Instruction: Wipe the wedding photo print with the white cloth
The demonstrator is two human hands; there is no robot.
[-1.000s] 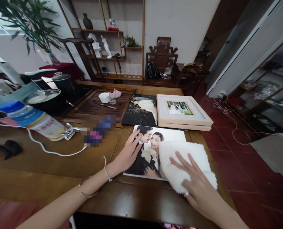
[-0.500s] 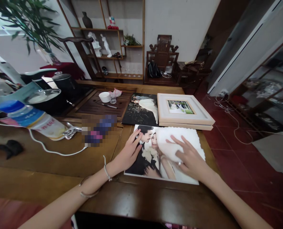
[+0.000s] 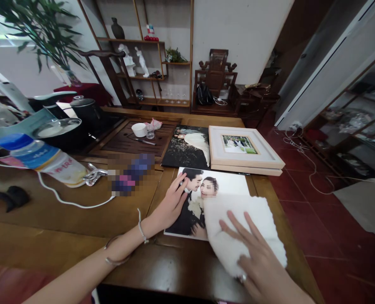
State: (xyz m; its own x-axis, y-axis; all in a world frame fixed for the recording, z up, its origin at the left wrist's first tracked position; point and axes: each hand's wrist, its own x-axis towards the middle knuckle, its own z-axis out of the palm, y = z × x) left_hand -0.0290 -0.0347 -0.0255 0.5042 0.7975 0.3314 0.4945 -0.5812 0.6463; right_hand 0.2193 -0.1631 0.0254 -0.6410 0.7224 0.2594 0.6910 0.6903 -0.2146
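A large wedding photo print (image 3: 230,181) of a couple lies flat on the wooden table. Flat fingers of my left hand (image 3: 171,204) rest on its left part, beside the pictured man's head. My right hand (image 3: 253,249) is spread over a white cloth (image 3: 266,215) and presses it down from above. This cloth covers the photo's lower right part and reaches past its right and front edges. My right thumb is bent in against the cloth; part of the cloth's front edge is hidden under that hand.
Behind the photo lie a dark photo panel (image 3: 185,147) and light wooden picture frames (image 3: 217,145), stacked. On the left are a blue-capped bottle (image 3: 60,162), a white cable (image 3: 76,206), a blurred-out device (image 3: 132,175) and a pot (image 3: 84,110). A white bowl (image 3: 139,129) stands on a tea tray (image 3: 117,143).
My right hand has slid the white cloth down towards me and slightly right, uncovering the photo's upper right part. My left hand has stayed in place on the photo.
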